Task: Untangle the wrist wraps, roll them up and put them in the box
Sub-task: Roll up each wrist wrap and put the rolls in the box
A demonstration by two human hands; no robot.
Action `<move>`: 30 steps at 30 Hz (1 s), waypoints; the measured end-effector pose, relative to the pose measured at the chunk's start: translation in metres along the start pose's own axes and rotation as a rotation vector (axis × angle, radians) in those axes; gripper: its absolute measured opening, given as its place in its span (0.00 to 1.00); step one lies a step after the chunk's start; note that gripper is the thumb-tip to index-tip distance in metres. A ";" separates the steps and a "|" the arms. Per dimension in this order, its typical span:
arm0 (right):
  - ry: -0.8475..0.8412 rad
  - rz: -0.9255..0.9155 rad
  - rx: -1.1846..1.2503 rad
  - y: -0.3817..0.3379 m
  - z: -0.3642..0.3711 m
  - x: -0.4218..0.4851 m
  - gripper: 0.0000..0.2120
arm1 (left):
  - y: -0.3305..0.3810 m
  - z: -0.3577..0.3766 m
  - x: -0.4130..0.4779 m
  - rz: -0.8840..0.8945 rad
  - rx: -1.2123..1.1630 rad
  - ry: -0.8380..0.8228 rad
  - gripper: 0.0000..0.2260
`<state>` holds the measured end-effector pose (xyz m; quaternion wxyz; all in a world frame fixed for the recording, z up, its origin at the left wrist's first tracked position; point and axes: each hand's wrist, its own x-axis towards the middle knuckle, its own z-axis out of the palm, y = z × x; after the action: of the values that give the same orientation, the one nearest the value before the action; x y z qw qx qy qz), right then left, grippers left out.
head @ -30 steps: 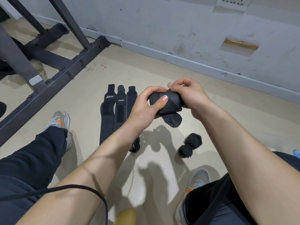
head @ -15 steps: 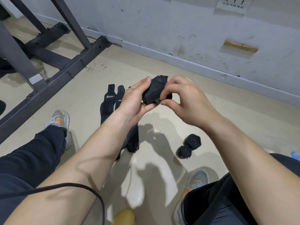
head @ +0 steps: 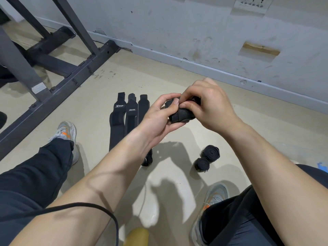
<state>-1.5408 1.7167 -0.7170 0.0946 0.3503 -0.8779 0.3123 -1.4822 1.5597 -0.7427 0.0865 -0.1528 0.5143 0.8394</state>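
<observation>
I had my left grip (head: 159, 119) and right grip (head: 210, 107) both clamped on the rolled black fabric wrist wrap (head: 180, 116), its axis seemingly lying crosswise between them.

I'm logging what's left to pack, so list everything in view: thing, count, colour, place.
partly rolled wrist wrap: 1, black, held between both hands
flat wrist wraps: 3, black, side by side on the beige floor, beyond the left forearm
rolled wrist wraps: 2, black, together on the floor near the right shoe
box: none in view
metal frame: 1, dark grey, on the floor at left
wall: 1, grey, scuffed, ahead
wall socket: 1, pale, top right
cable: 1, black, across the left forearm
shoes: 2, grey with orange, left and lower right
left hand: 1, grips the wrap
right hand: 1, pinches the wrap
</observation>
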 end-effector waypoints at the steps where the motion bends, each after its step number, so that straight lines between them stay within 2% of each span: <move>1: 0.004 0.022 0.016 0.001 0.001 0.000 0.03 | 0.001 -0.001 0.000 0.006 0.024 0.005 0.08; 4: 0.019 0.129 0.096 0.002 0.004 0.000 0.12 | 0.003 -0.003 -0.002 0.012 0.073 0.016 0.09; 7: -0.082 0.215 0.162 0.007 0.007 0.000 0.19 | 0.006 -0.003 -0.002 -0.013 0.061 0.029 0.07; 10: -0.187 0.342 0.266 0.012 0.016 0.002 0.16 | -0.001 -0.003 0.000 0.009 0.114 0.063 0.11; 13: -0.176 0.412 0.336 0.012 0.024 0.005 0.07 | -0.014 -0.001 0.003 0.099 0.249 0.137 0.19; 16: -0.149 0.483 0.411 0.015 0.030 0.009 0.10 | -0.023 -0.005 0.010 0.128 0.295 0.183 0.20; 21: -0.165 0.581 0.504 0.020 0.040 0.008 0.14 | -0.029 -0.013 0.024 0.025 0.205 0.221 0.13; 25: -0.375 0.637 0.766 0.028 0.039 0.003 0.12 | -0.037 -0.021 0.033 -0.039 0.134 0.245 0.10; 26: -0.410 0.638 0.770 0.030 0.040 0.001 0.16 | -0.039 -0.023 0.035 -0.058 0.124 0.250 0.10; 28: -0.402 0.641 0.746 0.031 0.045 -0.003 0.23 | -0.041 -0.025 0.036 -0.109 0.093 0.244 0.13; 30: -0.355 0.650 0.753 0.032 0.049 -0.007 0.21 | -0.045 -0.027 0.037 -0.171 0.043 0.218 0.16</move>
<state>-1.5550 1.7086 -0.7736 -0.2896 0.1174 -0.7707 0.5553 -1.4994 1.5556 -0.8044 0.1045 -0.2842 0.5237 0.7963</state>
